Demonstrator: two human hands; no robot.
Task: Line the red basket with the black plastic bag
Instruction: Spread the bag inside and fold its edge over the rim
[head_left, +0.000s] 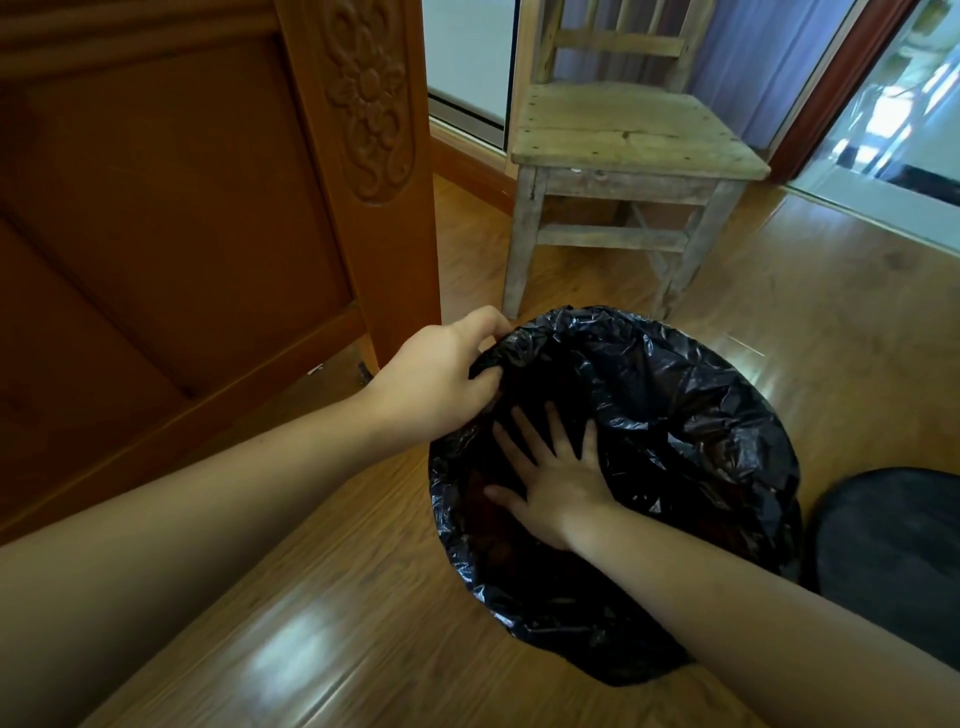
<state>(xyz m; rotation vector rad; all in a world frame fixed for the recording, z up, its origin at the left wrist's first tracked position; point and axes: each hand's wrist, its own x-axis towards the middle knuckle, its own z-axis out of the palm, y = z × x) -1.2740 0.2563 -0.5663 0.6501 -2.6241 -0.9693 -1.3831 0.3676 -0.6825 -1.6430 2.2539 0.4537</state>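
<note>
The black plastic bag is spread over a round basket on the floor and covers its rim all round. The red basket itself is almost wholly hidden; only a dim reddish tint shows through the bag. My left hand grips the bag's edge at the far left of the rim. My right hand is inside the bag, fingers spread flat, pressing the plastic against the inner left wall.
A carved wooden bed frame stands close on the left. A small worn wooden chair sits just behind the basket. A dark round object lies right of the basket. Wooden floor is in front.
</note>
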